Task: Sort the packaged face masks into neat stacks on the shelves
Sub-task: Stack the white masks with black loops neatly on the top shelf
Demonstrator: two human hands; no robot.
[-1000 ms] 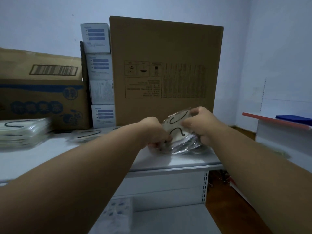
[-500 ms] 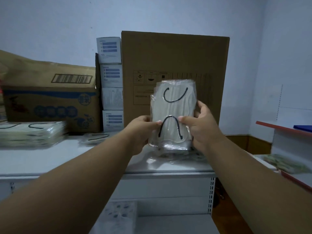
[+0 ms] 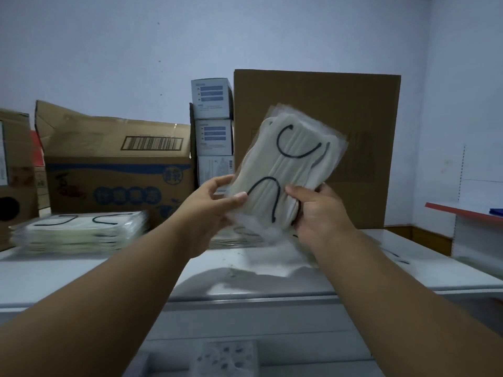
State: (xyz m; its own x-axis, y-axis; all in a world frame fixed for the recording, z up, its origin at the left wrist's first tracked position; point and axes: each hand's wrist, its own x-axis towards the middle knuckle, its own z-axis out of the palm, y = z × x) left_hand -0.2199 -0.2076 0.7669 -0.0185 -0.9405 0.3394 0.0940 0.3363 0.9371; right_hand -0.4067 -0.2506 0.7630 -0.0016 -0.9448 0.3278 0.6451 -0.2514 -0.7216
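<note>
- Both hands hold a bundle of packs [image 3: 288, 175] upright above the shelf [image 3: 81, 276], tilted to the right.
- Left hand [image 3: 215, 205] grips the bundle's lower left edge, thumb on its front; right hand [image 3: 318, 210] grips the lower right edge.
- To do this step well, I judge: square the edges between both palms, then lay the bundle flat on the stack [image 3: 79, 232] at left, corners matching.

— Held what? Gripped a tilted bundle of packaged masks [image 3: 288, 170] with left hand [image 3: 211, 206] and right hand [image 3: 317, 210], above the white shelf [image 3: 313, 276].
— Elsewhere? Sat stacked on the shelf's left: mask stack [image 3: 79, 231], before cardboard boxes [image 3: 117, 170].
</note>
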